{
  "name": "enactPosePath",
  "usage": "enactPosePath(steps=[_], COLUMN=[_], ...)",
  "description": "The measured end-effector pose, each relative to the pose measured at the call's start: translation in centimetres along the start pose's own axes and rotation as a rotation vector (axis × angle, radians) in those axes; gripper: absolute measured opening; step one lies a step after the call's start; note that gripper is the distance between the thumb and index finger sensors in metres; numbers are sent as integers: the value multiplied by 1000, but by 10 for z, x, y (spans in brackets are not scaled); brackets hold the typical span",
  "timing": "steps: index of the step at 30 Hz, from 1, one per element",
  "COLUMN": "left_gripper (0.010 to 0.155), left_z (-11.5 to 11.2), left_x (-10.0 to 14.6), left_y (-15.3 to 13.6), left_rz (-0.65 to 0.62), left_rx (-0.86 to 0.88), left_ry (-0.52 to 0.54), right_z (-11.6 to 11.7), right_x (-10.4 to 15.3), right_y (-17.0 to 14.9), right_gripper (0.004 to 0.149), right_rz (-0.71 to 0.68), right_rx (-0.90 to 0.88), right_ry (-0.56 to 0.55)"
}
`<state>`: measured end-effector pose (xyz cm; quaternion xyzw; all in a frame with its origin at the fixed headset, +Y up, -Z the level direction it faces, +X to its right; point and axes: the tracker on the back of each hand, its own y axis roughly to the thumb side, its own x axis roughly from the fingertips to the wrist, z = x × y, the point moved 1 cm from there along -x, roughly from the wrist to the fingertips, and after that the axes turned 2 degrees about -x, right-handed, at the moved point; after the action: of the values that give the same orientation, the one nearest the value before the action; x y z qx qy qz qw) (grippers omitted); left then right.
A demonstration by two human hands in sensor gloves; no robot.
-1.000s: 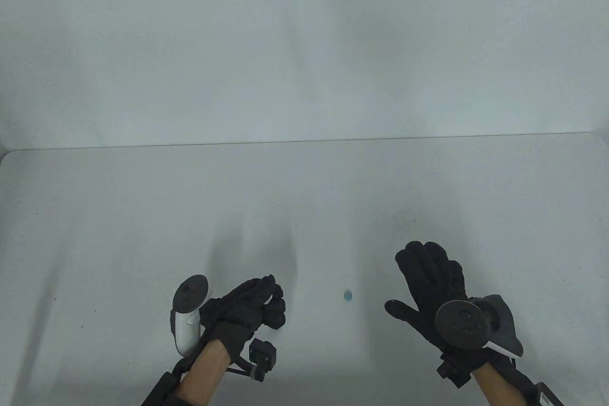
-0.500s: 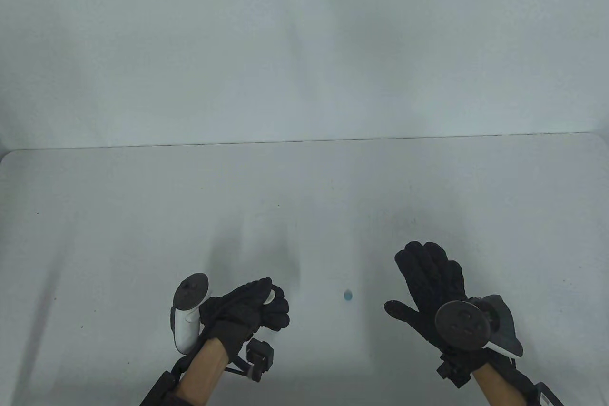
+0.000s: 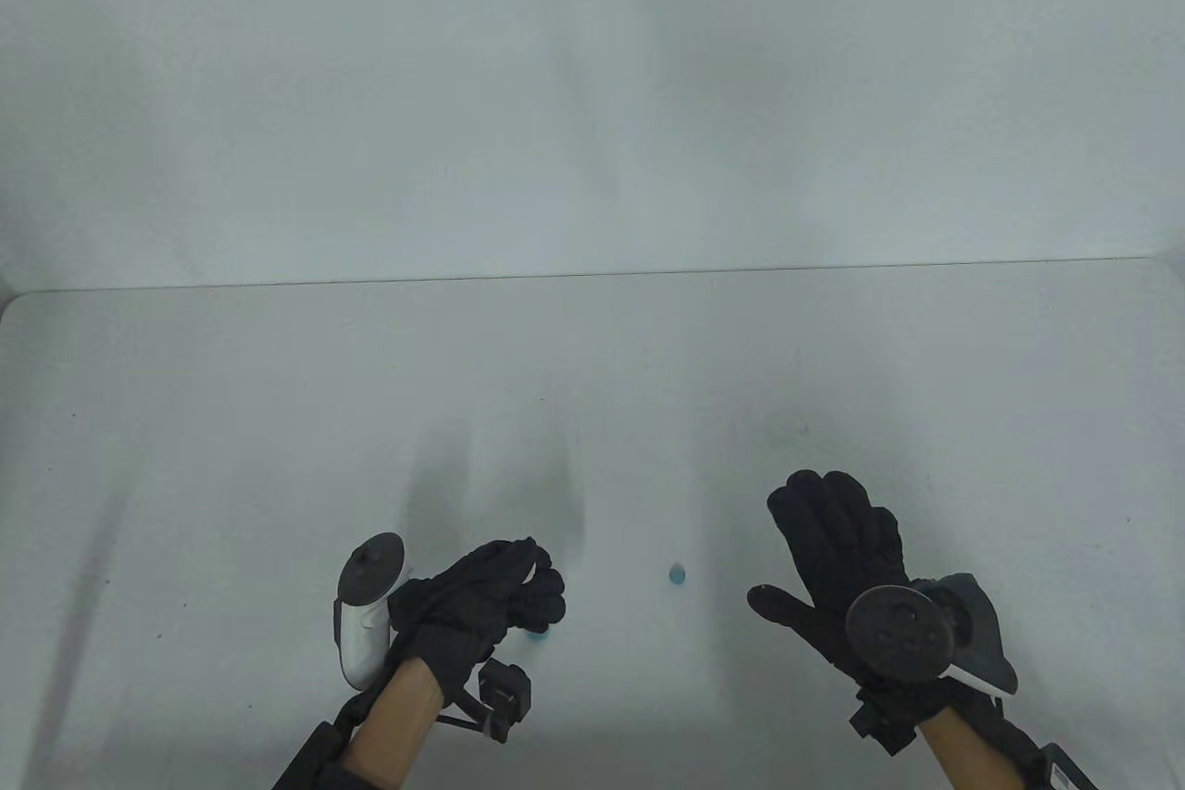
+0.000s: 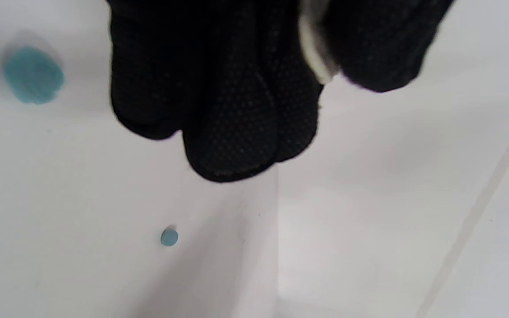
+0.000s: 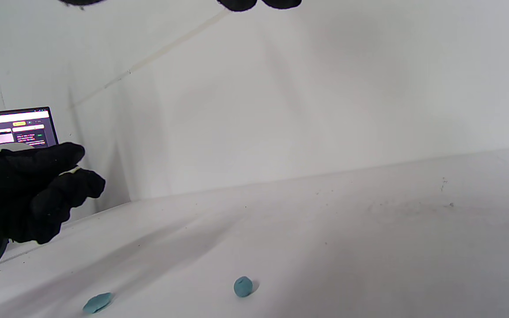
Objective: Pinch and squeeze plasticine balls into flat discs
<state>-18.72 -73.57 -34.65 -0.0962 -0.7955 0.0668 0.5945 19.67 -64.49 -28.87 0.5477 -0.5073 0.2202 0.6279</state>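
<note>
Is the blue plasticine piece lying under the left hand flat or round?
Flat: the blue plasticine piece lies as a thin disc on the table, below the left hand.

Teal ball (image 3: 678,574) – teal disc (image 5: 97,303); black gloves.

White table (image 3: 231,420) against plain white wall (image 3: 370,86)

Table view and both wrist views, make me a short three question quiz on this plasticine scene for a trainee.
1. True or false: the blue ball lies on the table, touched by neither hand.
2. Which blue piece is already flattened? A) the disc below the left hand B) the piece midway between the hands
3. Fill in: the right hand hovers with fingers ____.

Key: 1 true; 2 A; 3 spread open, holding nothing.
</note>
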Motion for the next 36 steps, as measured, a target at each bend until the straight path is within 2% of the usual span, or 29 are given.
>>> enactPosePath(steps=[3, 5, 6, 8, 9, 10, 11, 12, 14, 17, 24, 29, 36], left_gripper=[44, 43, 43, 45, 50, 73, 79, 80, 66, 51, 45, 46, 48], left_z=[1, -2, -3, -4, -5, -6, -7, -7, -7, -4, 1, 0, 1], left_x=[1, 2, 2, 2, 1, -1, -1, -1, -1, -2, -1, -2, 0], left_y=[3, 6, 7, 7, 5, 3, 2, 0, 0, 3, 5, 5, 11], left_rz=[-8, -6, -10, -28, -33, -33, -28, -22, -12, -22, -31, -27, -36], left_rx=[-50, -74, -84, -71, -24, 54, 96, 148, 126, -10, -32, -49, -191], left_ry=[14, -27, 3, -2, -47, -141, -175, -173, -154, -118, -63, -105, -27], right_z=[0, 0, 0, 0, 0, 0, 0, 0, 0, 1, 0, 0, -1], right_x=[0, 0, 0, 0, 0, 0, 0, 0, 0, 0, 0, 0, 0], right_y=[0, 0, 0, 1, 1, 0, 0, 1, 0, 0, 0, 0, 1], right_gripper=[84, 84, 84, 84, 84, 84, 84, 84, 84, 84, 83, 83, 83], right_rz=[-2, -2, -2, -3, -3, -2, -2, -1, -1, 2, 5, 3, -2], right_rx=[-1, -1, 0, 0, -2, -2, -2, 0, -1, -1, 0, -2, -2], right_ry=[-2, 2, 1, -3, -2, 1, 1, 0, -2, 4, 0, -4, -9])
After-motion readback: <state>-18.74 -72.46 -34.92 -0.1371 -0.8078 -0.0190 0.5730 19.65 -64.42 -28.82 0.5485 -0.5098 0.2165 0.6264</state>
